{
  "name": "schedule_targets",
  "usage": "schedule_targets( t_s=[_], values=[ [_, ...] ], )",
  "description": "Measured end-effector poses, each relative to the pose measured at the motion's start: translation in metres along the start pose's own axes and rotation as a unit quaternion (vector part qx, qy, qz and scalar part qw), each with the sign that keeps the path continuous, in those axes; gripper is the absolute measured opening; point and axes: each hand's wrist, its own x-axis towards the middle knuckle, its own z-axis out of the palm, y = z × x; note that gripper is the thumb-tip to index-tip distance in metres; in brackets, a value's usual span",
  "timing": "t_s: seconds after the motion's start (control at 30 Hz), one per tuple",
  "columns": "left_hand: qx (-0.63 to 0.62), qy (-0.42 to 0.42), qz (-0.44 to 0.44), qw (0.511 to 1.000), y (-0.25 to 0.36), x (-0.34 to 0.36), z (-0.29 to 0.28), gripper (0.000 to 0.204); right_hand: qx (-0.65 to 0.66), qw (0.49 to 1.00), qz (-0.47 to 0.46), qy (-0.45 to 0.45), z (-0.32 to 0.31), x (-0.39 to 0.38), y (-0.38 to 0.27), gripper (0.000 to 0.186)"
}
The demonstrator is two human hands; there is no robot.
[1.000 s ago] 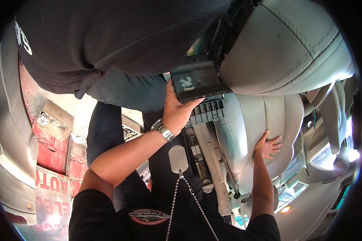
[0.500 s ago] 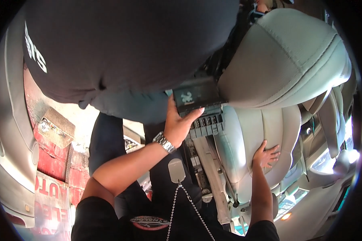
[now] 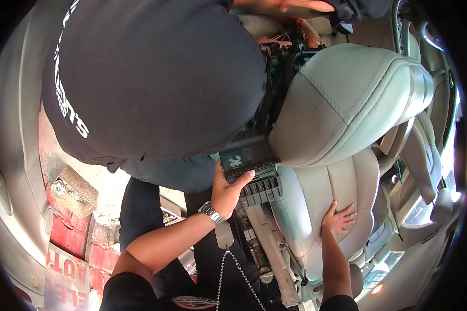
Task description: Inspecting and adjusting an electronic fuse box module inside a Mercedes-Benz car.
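My left hand [image 3: 228, 194], with a metal watch on the wrist, is closed on a black box-shaped car module [image 3: 249, 155]. Its thumb lies across the near edge, while the other fingers are mostly hidden beneath. A grey slotted block [image 3: 262, 192] shows along the module's near side. My right hand [image 3: 338, 218] rests flat on the light grey car seat [image 3: 342, 181], fingers spread and nothing in them. The seat's large padded backrest [image 3: 342, 103] stands just beyond the module.
Another person in a black shirt [image 3: 155, 78] bends close at the far left; a forearm and hand [image 3: 306, 6] show at the top edge. Loose wires [image 3: 283, 39] lie beyond the backrest. A car door [image 3: 10, 129] is at left, a cardboard box [image 3: 77, 192] on the ground outside.
The view has shifted, so the seat and module sit lower. More of the other person's arm and the wires now show at the top. Both my hands keep their places on module and seat.
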Motion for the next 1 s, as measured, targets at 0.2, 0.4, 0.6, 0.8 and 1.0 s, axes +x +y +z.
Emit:
schedule_targets(
  t_s=[0.2, 0.4, 0.6, 0.8, 1.0],
  values=[
    [-0.014, -0.003, -0.004, 1.0, 0.002, -0.001, 0.002, 0.068, -0.007, 1.0, 0.003, 0.002, 0.004, 0.002, 0.003, 0.084],
    [-0.002, -0.009, 0.001, 1.0, 0.001, 0.0, -0.001, 0.068, -0.006, 1.0, 0.0, 0.0, 0.001, -0.001, -0.001, 0.085],
    [-0.01, -0.015, -0.004, 1.0, 0.004, 0.001, 0.002, 0.074, 0.002, 1.0, -0.006, 0.025, 0.009, 0.004, 0.006, 0.086],
    [0.012, -0.002, 0.004, 1.0, 0.003, 0.001, 0.0, 0.066, 0.001, 1.0, -0.007, 0.024, 0.005, 0.002, 0.001, 0.086],
    [-0.002, 0.006, 0.004, 1.0, 0.001, 0.001, 0.0, 0.058, -0.002, 0.999, -0.009, 0.047, 0.012, 0.004, 0.006, 0.087]
  ],
)
